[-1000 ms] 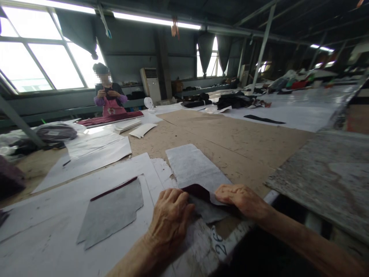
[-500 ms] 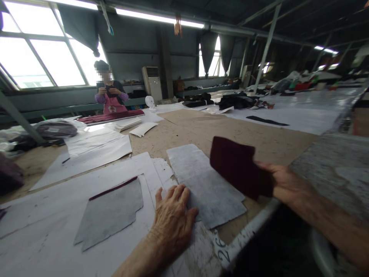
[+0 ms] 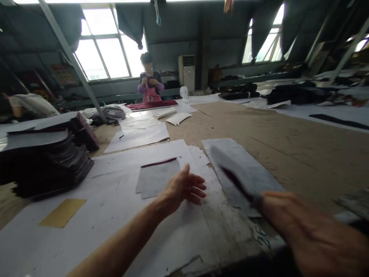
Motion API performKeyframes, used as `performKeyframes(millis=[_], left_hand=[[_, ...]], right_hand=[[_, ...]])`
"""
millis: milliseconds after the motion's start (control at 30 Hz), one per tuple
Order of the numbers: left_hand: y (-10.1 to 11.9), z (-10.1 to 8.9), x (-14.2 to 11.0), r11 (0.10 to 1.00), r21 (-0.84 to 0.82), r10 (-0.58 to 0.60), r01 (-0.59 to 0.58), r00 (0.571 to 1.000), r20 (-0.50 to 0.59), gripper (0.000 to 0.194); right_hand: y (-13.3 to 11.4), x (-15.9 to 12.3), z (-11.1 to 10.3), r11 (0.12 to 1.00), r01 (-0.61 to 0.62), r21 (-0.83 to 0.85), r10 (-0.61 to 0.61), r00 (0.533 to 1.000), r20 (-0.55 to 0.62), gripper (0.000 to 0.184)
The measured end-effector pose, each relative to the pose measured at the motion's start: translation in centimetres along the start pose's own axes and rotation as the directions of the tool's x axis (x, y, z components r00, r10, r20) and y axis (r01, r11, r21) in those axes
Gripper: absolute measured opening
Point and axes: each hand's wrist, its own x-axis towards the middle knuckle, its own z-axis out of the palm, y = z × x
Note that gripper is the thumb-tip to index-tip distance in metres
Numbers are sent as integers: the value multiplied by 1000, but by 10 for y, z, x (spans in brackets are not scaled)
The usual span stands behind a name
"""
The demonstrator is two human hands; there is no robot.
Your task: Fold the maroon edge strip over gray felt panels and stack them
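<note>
My right hand (image 3: 311,227), smeared by motion, grips a dark maroon fabric piece (image 3: 235,179) that now shows nearly edge-on. It hangs over a light grey panel (image 3: 248,154) lying on the brown table covering. My left hand (image 3: 186,186) is lifted a little, palm turned inward, fingers apart with nothing in them. Just left of it, partly behind the wrist, a smaller grey fabric piece (image 3: 155,175) with a maroon strip along its top edge lies on white paper (image 3: 115,204).
At left stands a tall stack of dark fabric pieces (image 3: 52,165), with a tan card (image 3: 63,212) in front. Across the table a person in a pink apron (image 3: 151,94) stands behind maroon fabric (image 3: 152,104). A small white fan (image 3: 183,92) and curved white sheets (image 3: 179,118) lie farther back.
The view has swung left, bringing the dark stack into sight. My left hand has come off the grey panel's edge and turned. The maroon piece has tilted from broadside to edge-on.
</note>
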Motion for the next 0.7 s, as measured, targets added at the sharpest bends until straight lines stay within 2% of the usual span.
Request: performKeyframes(millis=[67,100,167,233,300,367,433,467,500,533,567,600,700], left_hand=[[-9,-28,-18,993,-53,-106,109,993,52,79],[-14,-40,-27,986,-61,-151,155,986,66,79],[-21,-61,-45,974,-49,-218,221,973,73,72],[-27,-74,-59,968,-1,-250,250,967,57,55],[-30,-80,-68,966,71,-252,250,967,25,37],[-34,-81,-75,963,151,-223,224,975,-26,26],[-37,-77,-79,958,231,-151,169,984,-93,22],[-38,-74,-80,954,269,-104,134,987,-124,21],[-40,-72,-82,948,302,-55,98,988,-147,22],[-41,-70,-83,942,330,-8,62,987,-160,23],[-43,-68,-83,936,351,30,30,986,-164,25],[-44,-67,-84,930,368,64,1,984,-165,26],[-47,-66,-82,910,410,139,-60,976,-165,30]], right_hand=[[-30,-5,35,988,125,90,-136,983,125,17],[-43,-9,52,973,184,141,-205,968,146,17],[-65,-18,85,934,308,180,-327,941,85,18],[-84,-27,114,897,411,161,-415,910,-15,21],[-101,-35,137,880,454,142,-450,891,-61,22],[-115,-38,152,884,440,161,-429,898,-96,27],[-120,-34,154,881,408,240,-392,913,-116,33],[-118,-28,150,873,390,293,-383,920,-85,33],[-113,-20,145,866,362,344,-376,926,-28,29],[-106,-11,137,870,319,376,-377,922,91,21],[-97,-1,130,888,272,370,-356,917,181,14],[-86,9,124,919,230,319,-307,927,215,14],[-54,33,116,972,183,147,-224,907,357,23]])
